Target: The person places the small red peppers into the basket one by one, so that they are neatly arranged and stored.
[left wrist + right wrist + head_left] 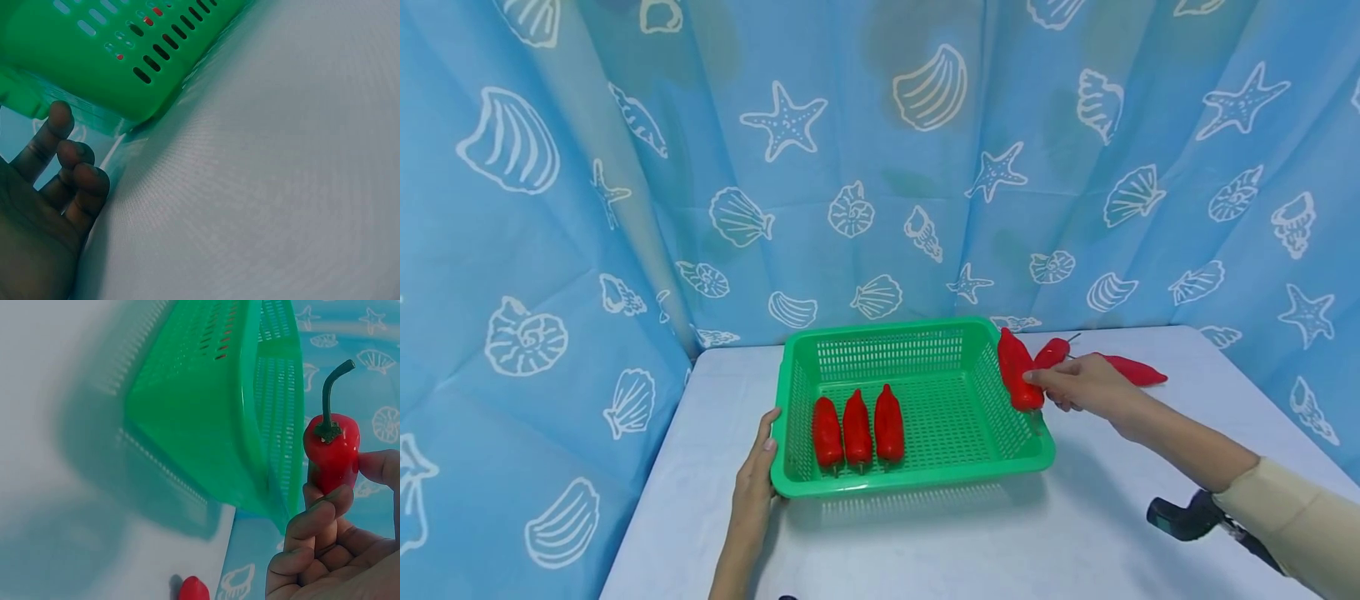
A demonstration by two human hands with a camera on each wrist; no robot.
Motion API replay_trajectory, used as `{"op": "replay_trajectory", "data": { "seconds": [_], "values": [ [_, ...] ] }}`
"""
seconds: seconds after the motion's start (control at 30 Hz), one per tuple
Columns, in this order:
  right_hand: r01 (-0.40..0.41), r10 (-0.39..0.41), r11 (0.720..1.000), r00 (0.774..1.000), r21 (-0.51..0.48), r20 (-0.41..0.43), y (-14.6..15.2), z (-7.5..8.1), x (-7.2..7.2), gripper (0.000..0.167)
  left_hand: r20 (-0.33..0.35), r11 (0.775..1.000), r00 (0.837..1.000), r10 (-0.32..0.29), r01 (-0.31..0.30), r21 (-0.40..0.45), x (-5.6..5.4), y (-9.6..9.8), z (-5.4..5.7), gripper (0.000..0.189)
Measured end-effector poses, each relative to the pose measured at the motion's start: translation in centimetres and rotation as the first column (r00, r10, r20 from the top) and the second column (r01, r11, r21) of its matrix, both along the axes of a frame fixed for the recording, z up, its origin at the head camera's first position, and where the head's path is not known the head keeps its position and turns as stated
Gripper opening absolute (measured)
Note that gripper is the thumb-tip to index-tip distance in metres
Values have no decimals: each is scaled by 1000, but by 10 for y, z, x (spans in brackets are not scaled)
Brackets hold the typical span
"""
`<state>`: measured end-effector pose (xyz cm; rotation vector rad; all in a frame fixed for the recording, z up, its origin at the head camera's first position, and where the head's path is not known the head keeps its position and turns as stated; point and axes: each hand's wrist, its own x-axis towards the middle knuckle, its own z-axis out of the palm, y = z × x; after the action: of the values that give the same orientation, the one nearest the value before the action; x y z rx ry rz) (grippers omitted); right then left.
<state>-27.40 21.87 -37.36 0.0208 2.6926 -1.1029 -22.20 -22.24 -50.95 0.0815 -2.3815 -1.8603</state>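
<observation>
My right hand (1078, 385) pinches a red pepper (1017, 371) at its stem end, thumb on one side and fingers on the other. The pepper is held over the right rim of a green plastic basket (917, 479); its curved green stem (327, 394) shows in the right wrist view. Inside the basket, three red peppers lie side by side at the left, one of them the middle pepper (857, 429). My left hand (754, 475) is at the basket's left side, its fingers (59, 119) loosely extended and fingertips right at the rim.
Beyond my right hand, more red peppers lie on the white table, one small pepper (1051, 354) and one longer pepper (1135, 369). A blue curtain (850, 250) with shell prints hangs behind the table. A black object (1183, 518) shows by the right sleeve.
</observation>
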Motion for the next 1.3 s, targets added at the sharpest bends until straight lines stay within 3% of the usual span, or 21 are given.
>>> {"op": "replay_trajectory", "data": {
  "seconds": [0.23,0.43,0.67,1.0,1.3],
  "values": [
    [-26,26,999,1000,22,-8,-14,1,-2,40,21,1000,1000,3,-3,-3,0,1,2,47],
    [-29,30,999,1000,-39,7,-23,1,-4,42,19,1000,1000,10,-10,2,-1,2,2,45],
    [-13,15,999,999,-34,42,-38,-1,-7,60,14,1000,1000,3,-4,15,-2,0,-1,44],
    [-46,46,999,998,3,39,-57,-2,-12,58,-37,999,999,4,-3,33,-3,1,-2,42],
    [-67,67,998,997,-15,47,-74,-9,-17,51,-31,1000,999,13,-13,13,-4,-1,-5,44]
  ]
}}
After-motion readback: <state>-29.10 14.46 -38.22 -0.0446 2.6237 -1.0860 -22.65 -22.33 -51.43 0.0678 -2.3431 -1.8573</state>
